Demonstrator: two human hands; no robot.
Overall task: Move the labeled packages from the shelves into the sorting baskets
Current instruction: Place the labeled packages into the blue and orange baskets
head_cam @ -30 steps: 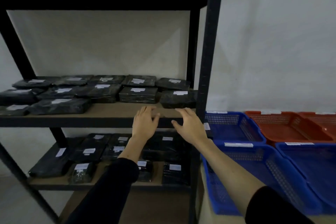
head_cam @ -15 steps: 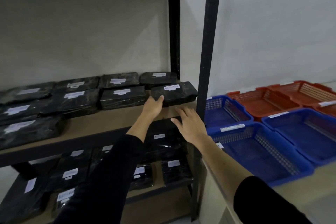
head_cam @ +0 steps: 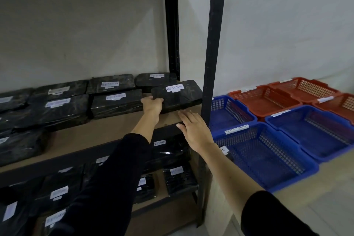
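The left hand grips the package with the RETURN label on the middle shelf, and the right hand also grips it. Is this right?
Not fully. In the head view only the left hand grips the RETURN package. The right hand is open, hovering near the middle shelf edge.

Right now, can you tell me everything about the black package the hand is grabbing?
The black package is a flat, brick-shaped parcel wrapped in shiny, crinkly black plastic. A white label on top reads RETURN in handwriting. It sits at the right end of the middle shelf, beside the front shelf post, its left end tilted up a little. The left hand grips its left end, fingers curled over the edge. The right hand does not touch it.
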